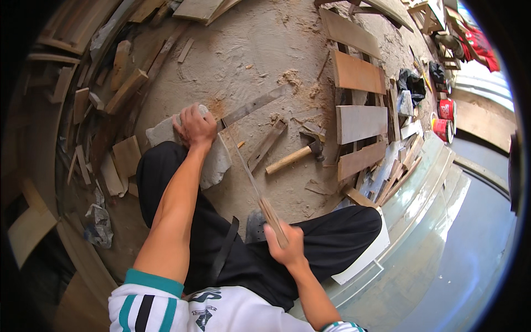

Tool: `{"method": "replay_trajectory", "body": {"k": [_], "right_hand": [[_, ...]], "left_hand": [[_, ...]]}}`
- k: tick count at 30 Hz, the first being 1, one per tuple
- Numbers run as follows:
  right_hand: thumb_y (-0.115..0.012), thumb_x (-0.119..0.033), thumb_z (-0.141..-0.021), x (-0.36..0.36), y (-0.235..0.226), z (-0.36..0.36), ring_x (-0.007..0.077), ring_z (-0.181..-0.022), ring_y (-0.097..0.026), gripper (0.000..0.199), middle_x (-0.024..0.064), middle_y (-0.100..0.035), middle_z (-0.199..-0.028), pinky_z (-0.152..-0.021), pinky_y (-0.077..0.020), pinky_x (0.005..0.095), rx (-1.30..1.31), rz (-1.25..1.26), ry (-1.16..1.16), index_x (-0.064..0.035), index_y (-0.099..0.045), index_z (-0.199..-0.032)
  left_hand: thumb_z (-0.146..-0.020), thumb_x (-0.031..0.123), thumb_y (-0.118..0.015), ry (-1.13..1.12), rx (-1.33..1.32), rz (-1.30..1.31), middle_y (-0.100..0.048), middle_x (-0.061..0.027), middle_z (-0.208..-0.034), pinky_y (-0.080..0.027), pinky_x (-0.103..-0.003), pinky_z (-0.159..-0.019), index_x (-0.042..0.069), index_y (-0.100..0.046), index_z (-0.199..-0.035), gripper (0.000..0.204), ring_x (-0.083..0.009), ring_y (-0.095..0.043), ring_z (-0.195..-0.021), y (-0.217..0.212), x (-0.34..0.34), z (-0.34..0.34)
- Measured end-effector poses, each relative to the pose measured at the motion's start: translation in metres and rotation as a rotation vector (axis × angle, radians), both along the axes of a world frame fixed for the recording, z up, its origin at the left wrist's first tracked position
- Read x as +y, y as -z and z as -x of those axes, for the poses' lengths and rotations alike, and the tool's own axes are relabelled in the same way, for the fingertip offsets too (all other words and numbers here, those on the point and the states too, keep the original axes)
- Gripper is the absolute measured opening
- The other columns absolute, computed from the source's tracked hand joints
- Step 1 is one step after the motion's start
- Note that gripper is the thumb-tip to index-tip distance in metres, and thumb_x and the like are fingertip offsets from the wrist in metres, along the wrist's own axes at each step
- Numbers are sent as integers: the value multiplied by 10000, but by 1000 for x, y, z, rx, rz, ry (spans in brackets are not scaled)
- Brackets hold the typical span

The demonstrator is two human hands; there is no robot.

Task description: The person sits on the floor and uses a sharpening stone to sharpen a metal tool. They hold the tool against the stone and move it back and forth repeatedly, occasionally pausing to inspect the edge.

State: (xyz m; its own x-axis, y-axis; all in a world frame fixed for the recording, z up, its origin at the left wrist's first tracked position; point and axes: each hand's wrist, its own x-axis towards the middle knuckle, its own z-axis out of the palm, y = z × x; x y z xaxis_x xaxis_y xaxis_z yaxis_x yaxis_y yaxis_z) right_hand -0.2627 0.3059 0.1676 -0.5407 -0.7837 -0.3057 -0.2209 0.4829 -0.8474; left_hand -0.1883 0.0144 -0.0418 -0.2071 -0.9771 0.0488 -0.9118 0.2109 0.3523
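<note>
On my head feed: 1 saw (pixel 267 211), right hand (pixel 286 244) on its wooden handle, fingers clamped round it, slightly blurred. Saw sits in front of the torso, handle end over the lap. Long axis runs diagonal: handle lower right, narrow blade pointing forward and left, far end at the near end of 1 wooden strip (pixel 254 106). I see the blade nearly edge-on, can't read the teeth.

Strip's long axis crosses that, running forward and right. Left hand (pixel 196 128) is just beside its near end, fingers curled over a pale block (pixel 215 164); I can't tell if they also pinch the strip. Forearm covers part of the block, so 1 or 2 pieces, unsure.

Right of the blade on the floor (pixel 243 50): 1 short wood piece (pixel 267 145), roughly parallel to the strip, then 1 hammer (pixel 290 159), head to the right. Further right, 4 flat boards (pixel 362 125) in a row. Beyond, 2 red tins (pixel 447 109).
</note>
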Motion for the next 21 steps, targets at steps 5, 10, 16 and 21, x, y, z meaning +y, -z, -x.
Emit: {"method": "replay_trajectory", "body": {"k": [5,10,16,21], "right_hand": [[-648,-130,-869,-20,53,18,318,-556,-640,113,184,-615,-654,-537,-482,332,18,-47,-90,-22,-678,-882],[-662,-146,-851,-14,33,16,321,-611,-671,156,192,-644,-702,-582,-523,326,-35,-109,-61,-29,-695,-950],[-689,-189,-831,17,15,25,378,-604,-659,210,228,-634,-670,-542,-533,396,-67,19,48,-19,-597,-748],[-688,-161,-822,11,21,20,356,-594,-662,220,227,-649,-703,-550,-541,379,10,-108,-60,-11,-575,-708]], "left_hand": [[-825,295,-525,26,-32,-38,-606,-124,-1199,-127,-542,-1141,54,-609,-1169,429,-272,-476,-1231,-5,0,11],[-828,305,-511,13,-72,-20,-611,-113,-1205,-143,-523,-1138,78,-619,-1175,428,-265,-487,-1228,0,-4,1],[-836,320,-477,26,-117,-2,-629,-104,-1205,-174,-518,-1129,89,-626,-1181,441,-268,-500,-1227,1,-5,2],[-844,323,-459,42,-157,-7,-642,-113,-1192,-193,-519,-1120,92,-627,-1183,444,-276,-520,-1211,-1,-4,1]]}}
